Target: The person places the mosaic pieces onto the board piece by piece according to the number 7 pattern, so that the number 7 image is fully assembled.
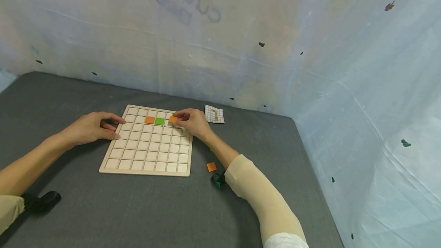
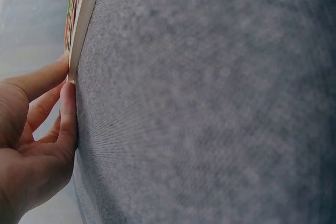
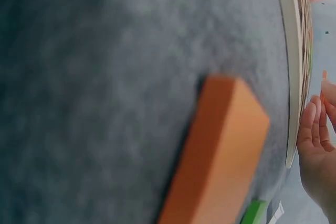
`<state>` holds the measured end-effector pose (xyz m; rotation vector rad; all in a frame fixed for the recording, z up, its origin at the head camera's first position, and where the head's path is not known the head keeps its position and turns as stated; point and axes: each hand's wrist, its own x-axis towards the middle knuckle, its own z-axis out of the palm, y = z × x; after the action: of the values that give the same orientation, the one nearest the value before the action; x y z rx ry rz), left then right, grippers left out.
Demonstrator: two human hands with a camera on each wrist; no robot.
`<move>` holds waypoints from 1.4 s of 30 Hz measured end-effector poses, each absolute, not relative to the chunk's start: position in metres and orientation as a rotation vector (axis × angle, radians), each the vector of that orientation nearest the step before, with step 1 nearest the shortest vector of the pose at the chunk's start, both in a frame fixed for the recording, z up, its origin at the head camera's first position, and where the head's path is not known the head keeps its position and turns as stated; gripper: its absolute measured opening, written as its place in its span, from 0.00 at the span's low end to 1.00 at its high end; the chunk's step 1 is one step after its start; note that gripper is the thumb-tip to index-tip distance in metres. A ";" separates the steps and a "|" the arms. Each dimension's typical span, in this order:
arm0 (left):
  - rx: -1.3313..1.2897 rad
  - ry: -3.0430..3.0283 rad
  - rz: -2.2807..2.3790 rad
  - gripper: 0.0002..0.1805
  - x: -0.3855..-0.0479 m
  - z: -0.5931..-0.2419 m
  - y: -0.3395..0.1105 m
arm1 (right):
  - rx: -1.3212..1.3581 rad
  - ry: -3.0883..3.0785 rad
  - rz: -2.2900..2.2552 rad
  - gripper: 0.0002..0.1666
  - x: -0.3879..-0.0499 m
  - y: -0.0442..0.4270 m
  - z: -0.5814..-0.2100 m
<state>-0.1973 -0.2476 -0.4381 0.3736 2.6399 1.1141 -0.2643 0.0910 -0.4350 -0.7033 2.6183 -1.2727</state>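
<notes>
A pale wooden grid board (image 1: 144,172) lies on the dark cloth. In its second row from the back sit an orange tile (image 1: 149,120) and, beside it, a green tile (image 1: 159,121). My right hand (image 1: 194,122) pinches another orange tile (image 1: 172,119) above that row, right of the green one; the right wrist view shows this tile (image 3: 324,75) held on edge between the fingers of the hand (image 3: 318,148). My left hand (image 1: 89,127) touches the board's left edge with thumb and fingers, also seen in the left wrist view, where the hand (image 2: 39,140) meets the board's rim (image 2: 84,19).
A small printed grid card (image 1: 214,114) lies behind the right hand. Right of the board are a loose orange tile (image 1: 211,167) and a green tile (image 1: 210,149) partly hidden by the right forearm. A pale curtain (image 1: 220,41) hangs behind the table and along its right side.
</notes>
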 end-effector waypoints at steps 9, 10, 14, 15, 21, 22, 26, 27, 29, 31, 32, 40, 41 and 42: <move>0.385 2.643 1.118 0.34 -0.198 -0.439 -0.248 | -0.714 2.680 -1.166 0.14 -0.262 0.080 -0.433; 0.387 2.643 1.118 0.34 -0.198 -0.439 -0.248 | -0.723 2.682 -1.158 0.14 -0.262 0.080 -0.433; 0.387 2.644 1.113 0.34 -0.198 -0.438 -0.248 | -0.762 2.696 -1.135 0.13 -0.260 0.078 -0.436; 0.384 2.647 1.110 0.34 -0.198 -0.438 -0.248 | -0.771 2.698 -1.130 0.12 -0.260 0.078 -0.437; 0.380 2.650 1.114 0.34 -0.197 -0.439 -0.248 | -0.824 2.732 -1.049 0.12 -0.259 0.076 -0.437; 0.380 2.649 1.116 0.34 -0.197 -0.439 -0.248 | -0.833 2.739 -1.030 0.12 -0.259 0.076 -0.437; 0.387 2.648 1.117 0.34 -0.197 -0.440 -0.249 | -0.852 2.753 -0.987 0.13 -0.259 0.076 -0.436; 0.388 2.648 1.117 0.34 -0.197 -0.440 -0.249 | -0.847 2.752 -0.986 0.13 -0.259 0.076 -0.436; 0.380 2.648 1.115 0.34 -0.197 -0.440 -0.249 | -0.830 2.745 -0.994 0.13 -0.259 0.076 -0.436; 0.380 2.649 1.113 0.33 -0.197 -0.440 -0.248 | -0.808 2.738 -1.013 0.13 -0.259 0.076 -0.435; 0.380 2.650 1.112 0.33 -0.198 -0.440 -0.248 | -0.798 2.734 -1.027 0.13 -0.259 0.077 -0.435; 0.388 2.652 1.112 0.34 -0.199 -0.441 -0.247 | -0.744 2.675 -1.178 0.12 -0.257 0.085 -0.433; 0.389 2.651 1.112 0.34 -0.199 -0.441 -0.247 | -0.735 2.666 -1.197 0.12 -0.257 0.087 -0.432; 0.390 2.651 1.113 0.33 -0.199 -0.440 -0.247 | -0.728 2.658 -1.216 0.12 -0.257 0.088 -0.432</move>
<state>-0.1989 -0.2469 -0.4405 0.3902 2.6512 1.1129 -0.2566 0.0881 -0.4322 -0.7284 2.6578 -1.2162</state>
